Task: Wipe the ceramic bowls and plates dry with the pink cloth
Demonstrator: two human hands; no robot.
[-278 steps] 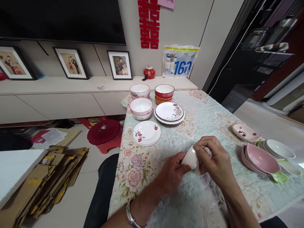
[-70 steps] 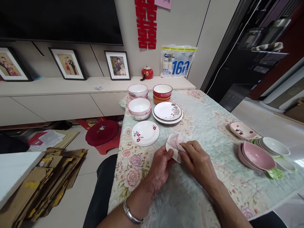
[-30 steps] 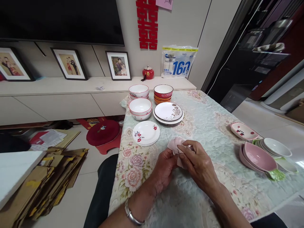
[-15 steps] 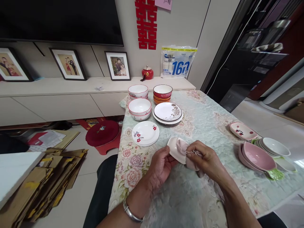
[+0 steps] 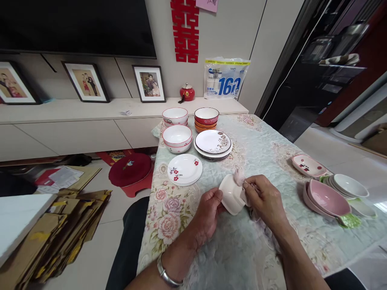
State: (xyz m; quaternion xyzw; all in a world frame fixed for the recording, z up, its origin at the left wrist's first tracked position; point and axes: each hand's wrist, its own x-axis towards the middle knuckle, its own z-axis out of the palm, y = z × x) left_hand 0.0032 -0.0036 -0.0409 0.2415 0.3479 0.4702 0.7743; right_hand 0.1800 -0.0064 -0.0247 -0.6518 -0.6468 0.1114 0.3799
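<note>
Bowl [image 5: 230, 196] hangs tilted over the surface [image 5: 242, 249], its left edge pinched by the left hand [image 5: 208, 207], while the right hand [image 5: 266, 201] pinches a cloth [image 5: 238, 177] against its opposite side. With only that edge grip, a hard rub could twist it loose.

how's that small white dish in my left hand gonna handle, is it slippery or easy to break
The small white dish has a glaze-like shine, so it may feel slippery. It looks like ceramic, so it's probably stiff and could chip if dropped.
</note>
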